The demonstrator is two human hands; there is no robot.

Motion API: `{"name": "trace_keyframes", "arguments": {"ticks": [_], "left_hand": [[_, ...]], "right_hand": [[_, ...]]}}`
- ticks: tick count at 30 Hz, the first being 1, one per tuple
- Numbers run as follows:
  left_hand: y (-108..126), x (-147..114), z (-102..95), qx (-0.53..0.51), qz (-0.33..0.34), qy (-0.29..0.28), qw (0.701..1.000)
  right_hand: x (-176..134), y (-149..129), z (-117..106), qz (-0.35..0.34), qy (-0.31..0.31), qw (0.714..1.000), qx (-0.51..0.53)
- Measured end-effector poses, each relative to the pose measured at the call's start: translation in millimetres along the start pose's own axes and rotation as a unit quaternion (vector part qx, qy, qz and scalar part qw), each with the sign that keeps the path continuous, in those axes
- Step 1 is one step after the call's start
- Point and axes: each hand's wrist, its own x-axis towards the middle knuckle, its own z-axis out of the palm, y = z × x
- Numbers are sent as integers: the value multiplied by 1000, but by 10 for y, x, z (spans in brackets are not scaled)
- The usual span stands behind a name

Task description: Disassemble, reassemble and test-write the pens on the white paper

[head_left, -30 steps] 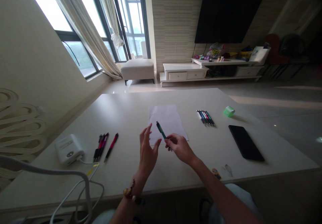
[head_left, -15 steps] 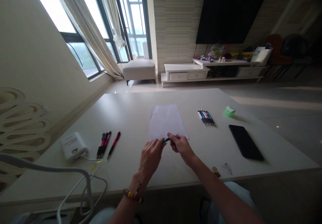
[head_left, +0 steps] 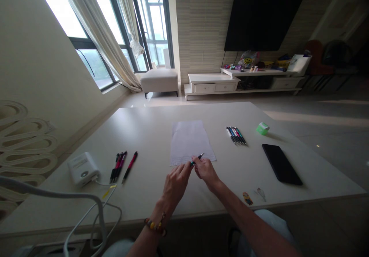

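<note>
Both hands meet over the near edge of a white sheet of paper [head_left: 190, 137], which has small writing along that edge. Between them is a pen with a green barrel [head_left: 191, 163] and a dark grip, its tip slanting up and to the right. My left hand [head_left: 177, 179] pinches the barrel's lower end, with a beaded bracelet on that wrist. My right hand [head_left: 205, 170] is closed around the pen nearer the tip. Fingers hide part of the pen.
Several pens [head_left: 236, 136] lie in a row right of the paper, near a green-and-white container [head_left: 262, 128] and a black phone-like slab [head_left: 281, 164]. On the left are dark and red pens [head_left: 130, 167], a white power adapter [head_left: 83, 168] and its cable [head_left: 100, 207]. A cartoon sticker [head_left: 247, 198] lies near the front edge.
My hands have shifted slightly, uncovering the writing on the paper. The pen now tilts more upward, and its tip shows beyond my right hand.
</note>
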Motion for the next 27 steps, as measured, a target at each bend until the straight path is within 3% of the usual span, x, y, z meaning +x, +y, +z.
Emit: {"name": "trace_keyframes", "arguments": {"ticks": [4,9,12,17,20,27], "left_hand": [[89,23,-24,-110,-91,-46,989],[66,66,-102,-290,-180,-43,939],[32,79,-129,-276,-173,-29,945],[5,70,-120,-245,-157,-31,956],[-5,60,-123,-237,-154,-32,959],[-1,63,-133,-277,-193,-18,941]], "right_hand": [[-32,-93,-67,-25,-12,997,-77],[-50,-225,-138,-79,-68,991,-79],[-48,-271,-188,-98,-94,987,-84],[-33,-283,-252,-103,-79,987,-91],[-19,-268,-259,-103,-99,988,-56],[-7,-238,-183,-95,-71,992,50]]}}
